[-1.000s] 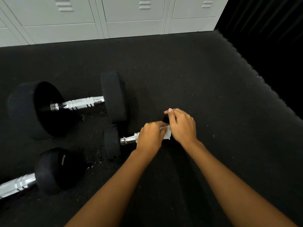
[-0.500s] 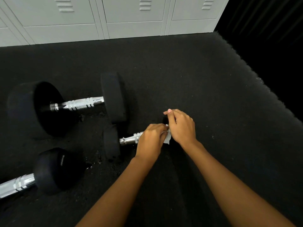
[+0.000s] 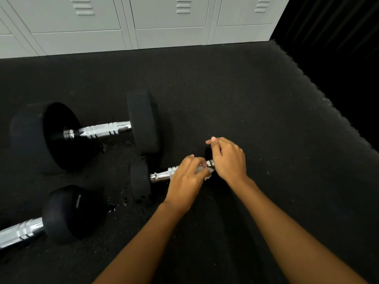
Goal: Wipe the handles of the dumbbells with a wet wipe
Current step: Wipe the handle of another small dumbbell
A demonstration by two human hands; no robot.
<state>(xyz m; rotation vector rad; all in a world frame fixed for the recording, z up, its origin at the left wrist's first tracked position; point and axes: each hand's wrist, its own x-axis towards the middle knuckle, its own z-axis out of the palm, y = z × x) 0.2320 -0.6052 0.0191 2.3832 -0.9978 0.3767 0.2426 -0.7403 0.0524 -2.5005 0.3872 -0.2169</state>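
Observation:
A small dumbbell lies in the middle of the black floor mat, its chrome handle (image 3: 163, 175) showing left of my hands and one black head (image 3: 139, 179) at its left end. My left hand (image 3: 185, 179) is closed around the right part of that handle with a white wet wipe (image 3: 206, 173) bunched under its fingers. My right hand (image 3: 228, 160) rests over the dumbbell's right head, which is mostly hidden, and pinches near the handle's end. A large dumbbell with a chrome handle (image 3: 98, 131) lies further left. A third dumbbell's handle (image 3: 20, 232) shows at the lower left.
Grey metal lockers (image 3: 127, 23) stand along the far edge of the black rubber mat (image 3: 225, 95). The mat's frayed right edge (image 3: 328, 103) borders a dark area. Small crumbs of rubber lie between the dumbbells.
My left hand has slid slightly along the small dumbbell's handle with the wipe. More of the handle's right end shows between my hands. The right hand has barely moved.

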